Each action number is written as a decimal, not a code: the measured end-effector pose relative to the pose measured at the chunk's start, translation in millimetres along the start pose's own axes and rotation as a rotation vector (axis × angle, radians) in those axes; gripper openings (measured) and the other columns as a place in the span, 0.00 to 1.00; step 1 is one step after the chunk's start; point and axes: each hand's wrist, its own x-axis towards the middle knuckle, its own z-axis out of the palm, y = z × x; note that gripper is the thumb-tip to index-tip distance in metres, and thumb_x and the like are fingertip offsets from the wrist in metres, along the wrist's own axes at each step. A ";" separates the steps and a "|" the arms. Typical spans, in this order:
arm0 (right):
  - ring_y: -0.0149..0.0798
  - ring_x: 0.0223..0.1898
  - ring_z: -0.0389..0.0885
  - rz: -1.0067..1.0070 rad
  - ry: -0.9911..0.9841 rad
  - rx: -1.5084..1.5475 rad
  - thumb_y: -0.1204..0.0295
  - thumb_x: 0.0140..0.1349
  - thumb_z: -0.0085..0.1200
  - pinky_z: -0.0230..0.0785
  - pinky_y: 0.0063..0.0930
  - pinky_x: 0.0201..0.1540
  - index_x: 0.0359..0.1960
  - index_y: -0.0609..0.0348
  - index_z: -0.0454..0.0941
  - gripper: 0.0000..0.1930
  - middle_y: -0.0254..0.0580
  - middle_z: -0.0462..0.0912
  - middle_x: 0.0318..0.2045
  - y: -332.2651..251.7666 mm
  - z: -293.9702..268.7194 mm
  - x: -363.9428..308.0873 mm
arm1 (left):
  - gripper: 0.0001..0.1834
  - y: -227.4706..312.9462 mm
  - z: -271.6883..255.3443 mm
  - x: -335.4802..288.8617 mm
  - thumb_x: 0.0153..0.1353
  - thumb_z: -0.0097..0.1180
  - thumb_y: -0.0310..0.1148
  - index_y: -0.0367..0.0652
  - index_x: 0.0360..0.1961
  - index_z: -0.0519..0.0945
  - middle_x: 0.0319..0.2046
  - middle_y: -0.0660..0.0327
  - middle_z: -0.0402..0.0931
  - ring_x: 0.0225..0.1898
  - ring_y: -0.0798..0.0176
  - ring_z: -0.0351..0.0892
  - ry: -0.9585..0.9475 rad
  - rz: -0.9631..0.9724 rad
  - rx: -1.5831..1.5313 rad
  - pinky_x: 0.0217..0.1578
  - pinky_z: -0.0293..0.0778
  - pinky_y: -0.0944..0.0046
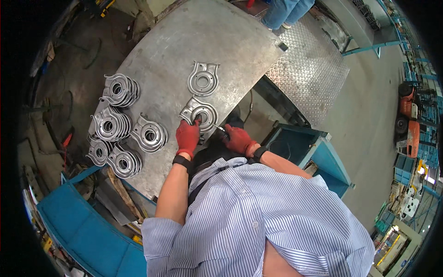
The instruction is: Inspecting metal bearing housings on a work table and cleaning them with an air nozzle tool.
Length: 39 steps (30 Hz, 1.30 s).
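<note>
A stamped metal bracket (pixel 211 109) with a round ringed centre and a flared end lies at the near edge of the steel table. My left hand (pixel 187 138), in a red glove with dark fingertips, grips its near left side, one finger at the centre hole. In my right hand (pixel 238 140), gloved alike, is a slim hand tool (pixel 220 128) with a thin metal shank. Its tip meets or nearly meets the bracket's right rim; its exact kind is too small to make out. Just beyond lies a second bracket (pixel 203 79), flat and untouched.
Several stacks of like brackets (pixel 112 123) stand on the left part of the steel table (pixel 159 60). A blue metal bin (pixel 323 159) is at my right, beside a tread-plate platform (pixel 307 69). A person's legs (pixel 282 11) show at the far side. An orange forklift (pixel 408 122) stands far right.
</note>
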 end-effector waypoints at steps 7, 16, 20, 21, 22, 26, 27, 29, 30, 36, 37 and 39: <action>0.57 0.39 0.75 0.051 -0.008 0.043 0.63 0.53 0.52 0.66 0.46 0.41 0.43 0.62 0.68 0.20 0.59 0.77 0.34 -3.1 3.3 -6.9 | 0.23 -6.7 6.6 2.1 0.53 0.56 0.46 0.33 0.34 0.73 0.33 0.42 0.76 0.39 0.39 0.74 0.004 0.023 -0.050 0.39 0.69 0.49; 0.56 0.41 0.75 0.075 0.059 0.007 0.61 0.53 0.53 0.66 0.45 0.43 0.44 0.62 0.68 0.21 0.57 0.77 0.36 -3.9 9.5 -9.9 | 0.23 2.5 -3.0 0.2 0.53 0.57 0.46 0.32 0.36 0.73 0.36 0.42 0.76 0.41 0.39 0.74 -0.036 -0.031 -0.026 0.41 0.69 0.50; 0.56 0.39 0.75 0.061 0.025 0.036 0.61 0.53 0.53 0.66 0.45 0.42 0.44 0.61 0.68 0.21 0.57 0.78 0.34 -8.3 3.9 -8.4 | 0.23 -4.3 0.1 2.0 0.53 0.56 0.46 0.33 0.35 0.73 0.35 0.42 0.76 0.41 0.40 0.74 -0.034 0.006 0.003 0.41 0.69 0.50; 0.56 0.38 0.75 0.088 0.017 0.030 0.62 0.53 0.53 0.66 0.45 0.42 0.44 0.60 0.68 0.21 0.57 0.78 0.34 -12.0 2.9 -8.0 | 0.23 -8.6 2.3 3.0 0.53 0.56 0.46 0.33 0.35 0.73 0.34 0.42 0.76 0.41 0.40 0.74 -0.027 0.027 0.034 0.41 0.69 0.50; 0.56 0.38 0.76 0.121 0.010 0.025 0.62 0.52 0.53 0.66 0.45 0.41 0.44 0.60 0.68 0.20 0.57 0.78 0.33 -13.2 2.2 -8.9 | 0.24 -2.7 -1.0 1.1 0.53 0.56 0.47 0.32 0.35 0.73 0.34 0.42 0.76 0.41 0.40 0.74 -0.029 0.008 0.013 0.41 0.69 0.50; 0.56 0.37 0.76 0.047 0.038 0.086 0.62 0.53 0.52 0.66 0.46 0.39 0.43 0.59 0.69 0.19 0.57 0.78 0.31 -1.6 9.4 -7.3 | 0.24 9.3 -9.1 -1.5 0.52 0.56 0.47 0.32 0.36 0.73 0.35 0.42 0.76 0.41 0.40 0.73 -0.053 -0.035 -0.014 0.42 0.68 0.50; 0.57 0.37 0.76 0.059 0.049 0.089 0.62 0.53 0.52 0.66 0.46 0.39 0.43 0.59 0.69 0.19 0.58 0.78 0.31 -0.7 12.3 -8.8 | 0.24 8.9 -9.5 -0.8 0.52 0.56 0.47 0.33 0.36 0.73 0.35 0.42 0.76 0.42 0.40 0.73 -0.062 -0.038 -0.007 0.42 0.68 0.50; 0.57 0.36 0.76 0.051 0.063 0.082 0.62 0.53 0.52 0.67 0.46 0.38 0.41 0.60 0.69 0.18 0.58 0.78 0.30 -4.2 10.3 -9.1 | 0.24 6.3 -7.4 -0.5 0.53 0.56 0.47 0.32 0.36 0.73 0.36 0.42 0.76 0.42 0.40 0.73 -0.058 -0.050 -0.003 0.43 0.68 0.50; 0.58 0.36 0.76 0.035 0.067 0.075 0.62 0.54 0.52 0.67 0.47 0.38 0.40 0.61 0.69 0.17 0.58 0.78 0.30 -5.6 8.7 -8.7 | 0.24 5.2 -6.4 -0.3 0.53 0.56 0.47 0.32 0.36 0.73 0.36 0.41 0.75 0.43 0.40 0.73 -0.056 -0.056 -0.001 0.43 0.68 0.50; 0.58 0.35 0.76 0.014 0.144 0.079 0.62 0.54 0.51 0.67 0.47 0.38 0.39 0.62 0.68 0.17 0.58 0.78 0.29 0.7 19.7 -9.0 | 0.25 6.2 -5.5 -1.2 0.52 0.57 0.48 0.32 0.36 0.73 0.36 0.40 0.75 0.43 0.40 0.73 -0.042 -0.078 -0.043 0.43 0.68 0.49; 0.58 0.35 0.76 0.029 0.163 0.066 0.62 0.54 0.51 0.68 0.47 0.38 0.39 0.62 0.68 0.17 0.58 0.78 0.29 -2.5 20.3 -7.8 | 0.25 3.8 -5.4 0.1 0.52 0.57 0.48 0.32 0.36 0.73 0.36 0.40 0.75 0.43 0.40 0.73 -0.050 -0.079 -0.049 0.43 0.68 0.49; 0.58 0.38 0.76 0.032 0.091 0.098 0.62 0.53 0.54 0.67 0.45 0.39 0.43 0.62 0.68 0.20 0.58 0.78 0.32 -4.1 15.8 -8.6 | 0.26 1.0 -2.9 0.6 0.51 0.56 0.49 0.32 0.35 0.74 0.36 0.40 0.75 0.42 0.39 0.73 -0.065 -0.082 -0.061 0.43 0.68 0.49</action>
